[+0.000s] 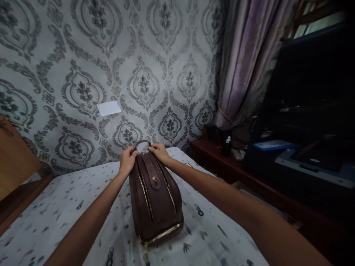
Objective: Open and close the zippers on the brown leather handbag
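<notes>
Fingers [153, 147] of both hands pinched closed on the far end of a brown bag [163, 205], left hand [127, 161] at one base of the loop handle [143, 141], right hand [161, 152] at the other (handle or bag edge, can't tell exactly). Bag sits on the printed bed sheet [97, 207], gold zipper [165, 232] at near end. Dark bottle [226, 148] on reddish desk [198, 145], off right, well apart.

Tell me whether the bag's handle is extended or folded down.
Extended: the handle arches out past the bag, with an open gap inside its loop, left hand and right hand at its sides.
</notes>
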`<state>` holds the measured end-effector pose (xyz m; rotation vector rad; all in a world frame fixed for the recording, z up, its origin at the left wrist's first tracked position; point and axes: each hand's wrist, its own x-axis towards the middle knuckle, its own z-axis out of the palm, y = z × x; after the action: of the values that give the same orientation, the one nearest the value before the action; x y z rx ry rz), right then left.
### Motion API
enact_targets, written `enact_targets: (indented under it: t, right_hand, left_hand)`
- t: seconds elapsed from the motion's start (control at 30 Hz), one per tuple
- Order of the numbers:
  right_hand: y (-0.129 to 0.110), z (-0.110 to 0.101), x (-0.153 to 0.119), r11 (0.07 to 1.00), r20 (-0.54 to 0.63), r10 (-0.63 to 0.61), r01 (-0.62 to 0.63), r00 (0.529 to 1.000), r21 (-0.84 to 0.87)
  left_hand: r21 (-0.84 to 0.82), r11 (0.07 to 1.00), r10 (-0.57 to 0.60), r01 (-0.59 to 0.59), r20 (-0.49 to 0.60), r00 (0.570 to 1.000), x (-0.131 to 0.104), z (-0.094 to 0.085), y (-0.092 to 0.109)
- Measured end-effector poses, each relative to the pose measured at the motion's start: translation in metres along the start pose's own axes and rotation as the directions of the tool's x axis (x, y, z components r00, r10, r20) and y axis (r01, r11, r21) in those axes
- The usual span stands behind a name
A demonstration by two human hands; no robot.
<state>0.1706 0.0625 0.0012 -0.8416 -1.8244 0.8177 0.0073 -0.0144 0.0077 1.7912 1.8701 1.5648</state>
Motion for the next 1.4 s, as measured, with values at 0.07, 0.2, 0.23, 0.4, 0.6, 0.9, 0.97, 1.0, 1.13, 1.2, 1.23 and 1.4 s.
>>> enact_targets:
  t: [0.07, 0.2, 0.23, 0.4, 0.6, 0.9, 0.97, 1.0, 1.13, 1.2, 1.23, 1.4]
  right_hand:
    - [0.001, -0.003, -0.003, 0.999, 0.000, -0.002, 0.002, 1.000, 0.044]
    - [0.003, -0.008, -0.007, 0.994, 0.018, 0.004, -0.006, 1.000, 0.109]
    - [0.003, -0.009, -0.008, 0.993, 0.029, 0.006, -0.010, 1.000, 0.119]
    - [0.002, -0.012, -0.014, 0.990, 0.075, 0.015, -0.026, 0.997, 0.140]
    - [-0.001, -0.012, -0.022, 0.989, 0.075, 0.043, -0.053, 0.996, 0.142]
    - [0.000, -0.005, -0.018, 0.985, 0.085, 0.074, -0.086, 0.994, 0.148]
    - [0.000, -0.005, -0.020, 0.985, 0.084, 0.090, -0.101, 0.992, 0.138]
    - [0.000, -0.005, -0.021, 0.986, 0.079, 0.099, -0.109, 0.992, 0.129]
    - [-0.008, -0.010, -0.036, 0.989, 0.014, 0.128, -0.129, 0.992, 0.071]
    - [-0.017, -0.016, -0.052, 0.993, -0.029, 0.116, -0.115, 0.993, 0.041]
    - [-0.023, -0.020, -0.064, 0.995, -0.046, 0.097, -0.095, 0.994, 0.028]
    - [-0.062, -0.029, -0.127, 0.961, -0.032, -0.179, 0.168, 0.983, -0.220]
  left_hand:
    - [0.000, 1.000, 0.003, -0.003, 0.003, 1.000, -0.001, 0.002, 0.002]
    - [-0.004, 1.000, 0.006, -0.006, 0.000, 1.000, -0.002, 0.005, 0.005]
    - [-0.004, 1.000, 0.004, -0.004, -0.001, 1.000, -0.002, 0.006, 0.005]
    - [-0.017, 1.000, -0.016, 0.016, -0.018, 1.000, -0.002, 0.009, 0.002]
    - [-0.053, 0.998, -0.037, 0.033, -0.061, 0.997, -0.005, 0.009, 0.001]
    - [-0.060, 0.997, -0.060, 0.056, -0.067, 0.996, -0.004, 0.007, -0.005]
    - [-0.060, 0.997, -0.058, 0.055, -0.044, 0.997, -0.002, 0.006, -0.005]
    - [-0.060, 0.997, -0.057, 0.055, -0.031, 0.998, -0.002, 0.006, -0.005]
    - [-0.056, 0.997, -0.052, 0.053, 0.023, 0.998, 0.003, 0.000, -0.004]
    - [-0.058, 0.997, -0.052, 0.055, 0.046, 0.998, 0.006, -0.002, -0.005]
    - [-0.062, 0.996, -0.053, 0.057, 0.055, 0.997, 0.007, -0.003, -0.005]
    - [-0.086, 0.993, -0.070, 0.075, 0.067, 0.995, 0.005, -0.006, -0.004]
